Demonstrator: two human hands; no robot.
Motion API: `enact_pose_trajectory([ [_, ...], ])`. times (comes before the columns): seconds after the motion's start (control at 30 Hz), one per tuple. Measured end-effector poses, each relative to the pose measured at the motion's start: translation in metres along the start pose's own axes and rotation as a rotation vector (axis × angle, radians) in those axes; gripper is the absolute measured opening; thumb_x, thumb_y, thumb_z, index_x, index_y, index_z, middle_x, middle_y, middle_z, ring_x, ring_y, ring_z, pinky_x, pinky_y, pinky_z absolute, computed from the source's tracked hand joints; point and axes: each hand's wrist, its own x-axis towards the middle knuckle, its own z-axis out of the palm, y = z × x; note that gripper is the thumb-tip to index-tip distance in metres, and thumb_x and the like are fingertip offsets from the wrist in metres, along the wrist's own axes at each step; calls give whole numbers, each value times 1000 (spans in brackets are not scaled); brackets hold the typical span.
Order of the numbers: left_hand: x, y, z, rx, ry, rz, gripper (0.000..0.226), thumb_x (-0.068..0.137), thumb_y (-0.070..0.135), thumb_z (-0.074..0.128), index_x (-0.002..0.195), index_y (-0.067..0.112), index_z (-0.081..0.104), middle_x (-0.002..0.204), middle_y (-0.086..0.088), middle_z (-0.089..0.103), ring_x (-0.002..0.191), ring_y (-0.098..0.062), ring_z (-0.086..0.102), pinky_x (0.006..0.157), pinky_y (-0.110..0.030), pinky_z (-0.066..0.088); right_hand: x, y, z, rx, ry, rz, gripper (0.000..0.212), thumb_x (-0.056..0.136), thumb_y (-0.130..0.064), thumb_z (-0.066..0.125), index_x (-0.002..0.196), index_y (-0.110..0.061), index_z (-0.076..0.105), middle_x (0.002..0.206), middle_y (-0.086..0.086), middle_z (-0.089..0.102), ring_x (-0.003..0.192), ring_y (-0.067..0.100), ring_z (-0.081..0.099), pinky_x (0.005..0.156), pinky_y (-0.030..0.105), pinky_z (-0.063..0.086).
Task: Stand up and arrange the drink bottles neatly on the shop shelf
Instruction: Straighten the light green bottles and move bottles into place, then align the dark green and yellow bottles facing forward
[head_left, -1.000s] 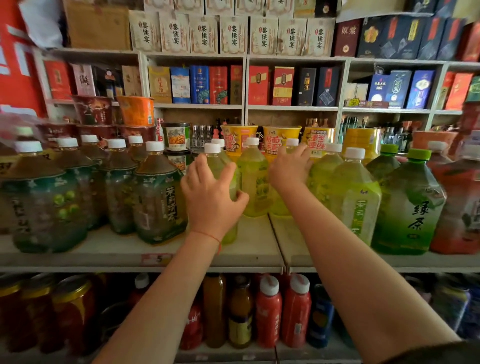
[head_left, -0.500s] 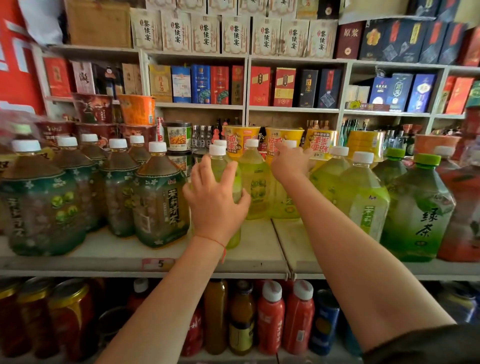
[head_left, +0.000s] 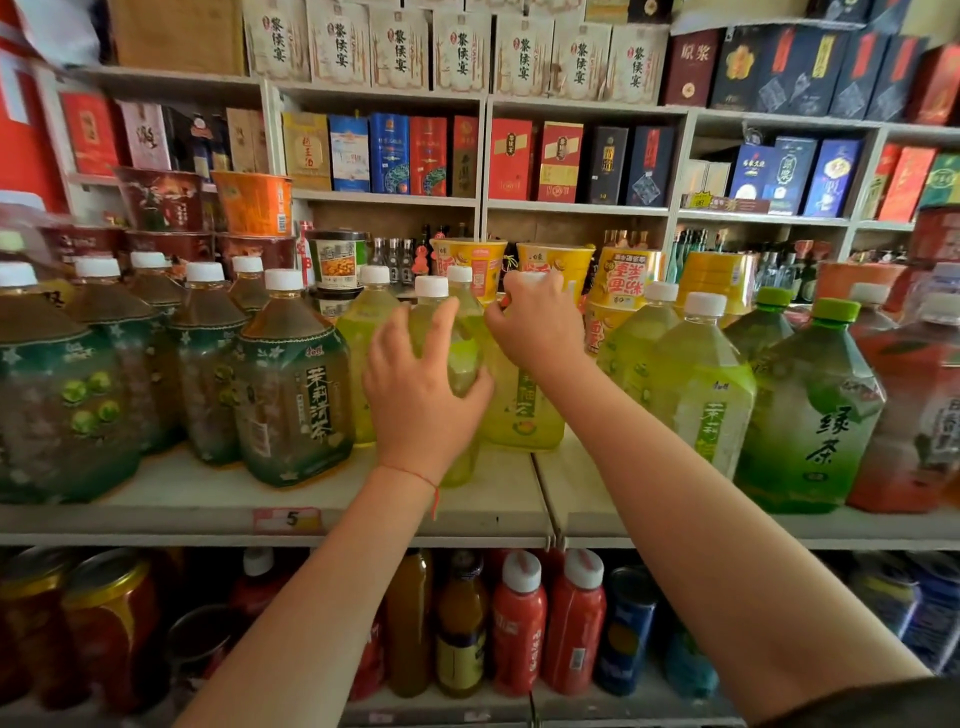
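**Both hands on the yellow-green bottles**

Nearest me, below my forearms, the lower shelf holds red bottles with white caps (head_left: 519, 618) and orange juice bottles (head_left: 460, 623), with gold-lidded jars (head_left: 111, 618) off to the left.

Above them runs the shop shelf (head_left: 156, 506), with a price tag marked 5 (head_left: 288, 519) just below and left of my left wrist. My left hand (head_left: 423, 395) wears a thin red thread at the wrist; its grip is spread wide, fingers curved around the body of a yellow-green bottle (head_left: 457, 364) standing at the shelf's middle, thumb on its right side. My right hand (head_left: 540, 332) reaches slightly farther in, its grip curled over the cap and neck of the next yellow-green bottle (head_left: 524, 410), which stands touching the first on its right.

Left of my left hand stand the dark tea bottles (head_left: 291, 384), upright and packed close together. Right of my right hand come pale green bottles (head_left: 701, 384), then a green tea bottle with a green cap (head_left: 815, 415) and a red-labelled bottle (head_left: 914, 415).

Beyond my hands, behind the bottle rows, sit yellow instant noodle cups (head_left: 626, 275). Farthest back, the wall shelves carry upright liquor boxes (head_left: 426, 156) in red, blue and black.
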Motion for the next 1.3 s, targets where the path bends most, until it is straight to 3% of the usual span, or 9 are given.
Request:
enact_pose_trajectory([
  [0.2, -5, -1, -16, -437, -104, -281, 97, 78, 53, 80, 151, 14, 28, 149, -6, 41, 126, -11, 39, 96, -26, 36, -2, 9, -11, 117, -118, 3, 29, 96, -34, 52, 116, -13, 52, 122, 19, 44, 80, 35, 56, 65, 38, 44],
  [0.4, -4, -7, -25, -596, -308, -384, 103, 69, 62, 83, 152, 29, 31, 148, 5, 47, 133, -18, 47, 105, -40, 44, -13, 18, -21, 109, -128, 12, 27, 94, -35, 52, 113, -16, 49, 133, 24, 40, 79, 38, 58, 64, 40, 49],
  [0.57, -6, -7, -29, -933, -496, -544, 105, 44, 59, 95, 135, 32, 49, 126, 6, 69, 115, -15, 67, 105, -49, 52, -15, 19, -28, 194, -180, 38, 31, 103, -41, 42, 122, -20, 53, 136, 21, 38, 106, 42, 55, 91, 51, 51],
  [0.67, -11, -2, -21, -1060, -571, -586, 129, 41, 47, 100, 151, 29, 34, 125, 5, 70, 117, -14, 66, 108, -47, 48, -22, 14, -38, 487, -163, 131, 38, 105, -45, 35, 130, -29, 59, 143, 15, 38, 134, 34, 40, 108, 47, 37],
  [0.77, -12, 3, -14, -1104, -586, -598, 132, 48, 45, 97, 157, 30, 23, 126, 8, 65, 118, -12, 60, 106, -40, 44, -35, 11, -48, 712, -89, 169, 40, 106, -45, 34, 114, -23, 67, 140, 10, 41, 141, 26, 33, 106, 38, 31],
  [0.83, -12, 6, -10, -1124, -613, -607, 141, 46, 53, 98, 159, 34, 18, 138, 5, 60, 129, -17, 54, 112, -44, 40, -41, 9, -54, 732, -102, 172, 38, 105, -49, 34, 91, -30, 64, 143, 13, 44, 143, 24, 30, 112, 46, 30],
  [1.07, -19, 37, 10, -1171, -607, -555, 117, 70, 38, 91, 158, 30, 14, 119, 14, 60, 113, -8, 58, 102, -34, 44, -57, 14, -64, 779, -88, 199, 45, 106, -50, 32, 75, -28, 55, 84, -10, 55, 107, 23, 51, 92, 39, 38],
  [1.17, -21, 43, 25, -1176, -613, -516, 120, 54, 53, 96, 153, 33, 30, 131, 12, 65, 122, -9, 60, 103, -35, 45, -60, 21, -68, 735, -64, 182, 37, 101, -55, 42, 89, -23, 56, 98, -1, 58, 97, 20, 53, 78, 35, 39],
  [1.3, -23, 52, 42, -1135, -574, -458, 108, 68, 38, 95, 156, 27, 33, 136, 5, 65, 122, -10, 63, 100, -34, 54, -65, 22, -71, 507, 8, 89, 43, 101, -33, 52, 137, -11, 45, 125, 10, 55, 99, 23, 56, 74, 33, 47],
])
